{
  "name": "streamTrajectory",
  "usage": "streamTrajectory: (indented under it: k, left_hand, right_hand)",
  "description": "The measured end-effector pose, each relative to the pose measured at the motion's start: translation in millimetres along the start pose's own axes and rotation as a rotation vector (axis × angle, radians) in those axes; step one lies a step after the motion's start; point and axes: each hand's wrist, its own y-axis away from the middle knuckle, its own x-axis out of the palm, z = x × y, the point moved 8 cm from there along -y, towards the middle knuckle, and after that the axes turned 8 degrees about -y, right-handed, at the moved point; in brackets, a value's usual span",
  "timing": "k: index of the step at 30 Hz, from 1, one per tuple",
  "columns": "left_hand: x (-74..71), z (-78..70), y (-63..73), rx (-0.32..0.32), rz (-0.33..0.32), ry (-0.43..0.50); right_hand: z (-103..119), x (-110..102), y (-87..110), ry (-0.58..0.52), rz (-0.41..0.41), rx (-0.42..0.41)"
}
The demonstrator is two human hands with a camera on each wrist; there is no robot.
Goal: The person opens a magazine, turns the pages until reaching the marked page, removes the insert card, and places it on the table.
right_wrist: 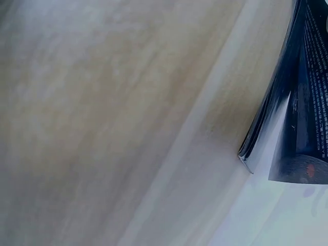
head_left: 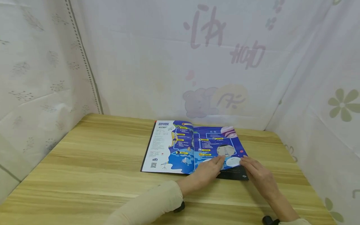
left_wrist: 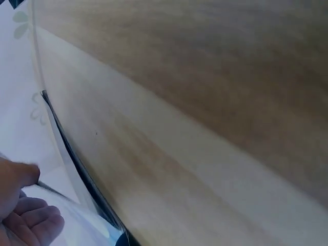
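An open magazine (head_left: 182, 162) lies on the table in the head view, a white-and-blue page at left and a blue contents page (head_left: 206, 143) at right. My left hand (head_left: 203, 173) pinches the lower edge of the right page, its thumb on one side and curled fingers behind in the left wrist view. At that page's lower right corner my right hand (head_left: 261, 179) grips the edge. The page's lower edge is lifted, baring a black page (head_left: 234, 174) beneath. In the right wrist view the raised page (right_wrist: 312, 113) stands apart from the stack below; the right hand is mostly hidden there.
The wood-grain table (head_left: 92, 159) extends around the magazine. Behind it hangs a pale printed curtain (head_left: 146, 62), with more patterned cloth (head_left: 332, 118) along the sides. Black wrist straps (head_left: 180, 207) show at the forearms.
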Motion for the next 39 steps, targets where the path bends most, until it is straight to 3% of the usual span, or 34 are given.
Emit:
streamTrajectory:
  k: [5,14,20,26,29,33,39]
  left_hand:
    - [-3.3,-5.4,1.5,0.042,-0.024,-0.028]
    - [-2.4,-9.5,2.3,0.076,-0.029,-0.047]
    - [-4.1,-9.3,3.4,0.082,-0.038,-0.04]
    - [-7.6,-9.7,5.9,0.102,-0.076,-0.056]
    - [-8.8,-9.6,7.4,0.111,-0.092,-0.063]
    - [-9.7,-8.9,8.5,0.113,-0.102,-0.067]
    - [-9.8,-8.8,9.6,0.117,-0.115,-0.066]
  right_hand:
    - [2.7,-1.5,-3.0,-0.011,-0.036,-0.023]
    - [-0.1,-4.9,-1.4,-0.022,-0.074,0.016]
    - [-5.6,-8.3,3.2,0.002,-0.109,0.053]
    - [-14.2,-7.4,8.7,-0.013,-0.112,0.151]
    - [-19.4,-1.4,12.1,-0.021,-0.043,0.241]
    - [-25.4,18.7,16.4,-0.022,0.178,0.347]
    - [-23.2,47.3,24.0,-0.108,0.463,0.382]
